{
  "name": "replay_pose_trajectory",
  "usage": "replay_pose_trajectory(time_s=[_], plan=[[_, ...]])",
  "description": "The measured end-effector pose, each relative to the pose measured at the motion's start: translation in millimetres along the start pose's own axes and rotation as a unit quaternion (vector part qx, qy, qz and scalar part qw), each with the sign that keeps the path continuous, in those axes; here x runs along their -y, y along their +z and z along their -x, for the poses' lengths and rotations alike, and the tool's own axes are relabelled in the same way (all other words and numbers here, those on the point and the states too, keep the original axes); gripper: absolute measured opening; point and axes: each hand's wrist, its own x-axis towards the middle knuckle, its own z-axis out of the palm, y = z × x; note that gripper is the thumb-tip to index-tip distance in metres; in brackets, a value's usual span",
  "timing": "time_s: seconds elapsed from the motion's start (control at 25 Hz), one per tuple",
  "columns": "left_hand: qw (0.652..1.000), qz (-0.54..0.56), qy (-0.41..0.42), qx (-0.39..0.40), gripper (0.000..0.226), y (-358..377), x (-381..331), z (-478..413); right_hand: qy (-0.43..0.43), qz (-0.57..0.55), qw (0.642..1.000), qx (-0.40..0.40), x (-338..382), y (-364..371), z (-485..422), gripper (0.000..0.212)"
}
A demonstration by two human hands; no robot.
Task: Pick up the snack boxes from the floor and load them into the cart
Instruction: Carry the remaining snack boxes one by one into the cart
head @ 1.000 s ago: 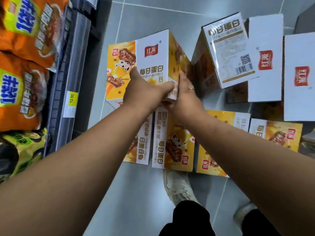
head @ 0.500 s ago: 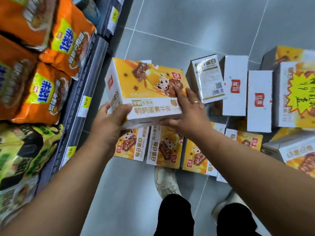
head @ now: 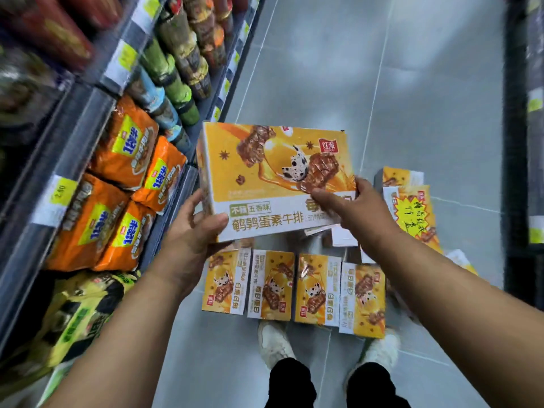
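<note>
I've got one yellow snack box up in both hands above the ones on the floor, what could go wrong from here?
The lifted box is gripped only at its near edge by the left hand and right hand; its far end could dip and slip. The row of boxes stands right before your shoes, easy to kick when stepping.

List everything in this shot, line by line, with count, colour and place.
Held box: one, orange and white, mid-frame, off the floor.
Floor boxes: four in a row, orange and white, by the feet.
Box pile: count unclear, orange and white, floor at right.
Orange bags: at least four, orange, left shelf.
Yellow bags: count unclear, yellow and black, lower left shelf.
Tube packs: blurred, green and brown, upper left shelf.
Price tags: several, yellow, shelf edges.
Floor: grey tiles.
Shoes: two, white, bottom.
Left hand: grips the held box's near left corner.
Right hand: grips its near right edge.
</note>
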Motion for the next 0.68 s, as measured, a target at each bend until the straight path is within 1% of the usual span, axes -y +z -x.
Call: replay_pose_trajectory(time_s=[0.04,0.16,0.28,0.36,0.4,0.44,0.52,0.6,0.64,0.68], plan=[[1.000,-0.006,0.009,0.019,0.103,9.8,-25.7,9.0,-0.006,-0.017,1.000,-0.014,22.7,-15.6,13.7,0.057],[0.994,-0.033,0.040,0.101,0.102,43.3,-97.3,41.4,-0.045,-0.043,0.996,-0.065,80.6,-65.3,65.8,0.062],[0.987,-0.075,0.038,0.139,0.112,82.2,-161.6,73.0,-0.083,-0.069,0.985,-0.135,122.4,-110.4,125.2,0.062],[0.979,-0.102,0.041,0.169,0.113,109.0,-196.5,94.9,-0.110,-0.077,0.973,-0.188,146.0,-136.7,169.1,0.064],[0.975,-0.114,0.045,0.187,0.108,124.8,-212.4,107.7,-0.124,-0.082,0.967,-0.209,156.5,-152.6,192.9,0.065],[0.969,-0.121,0.056,0.206,0.093,143.0,-227.2,123.8,-0.136,-0.088,0.960,-0.230,165.7,-168.7,216.9,0.067],[0.950,-0.164,0.105,0.246,0.056,179.9,-252.7,160.5,-0.150,-0.099,0.946,-0.271,181.5,-199.5,264.5,0.073],[0.933,-0.194,0.153,0.262,0.025,216.4,-273.6,201.1,-0.162,-0.101,0.932,-0.308,192.2,-228.5,307.9,0.082],[0.925,-0.199,0.174,0.272,0.013,231.2,-281.9,219.5,-0.169,-0.103,0.925,-0.325,197.4,-241.7,329.8,0.084],[0.916,-0.206,0.191,0.285,0.008,246.6,-288.5,243.8,-0.178,-0.107,0.915,-0.346,199.6,-256.8,357.6,0.084]])
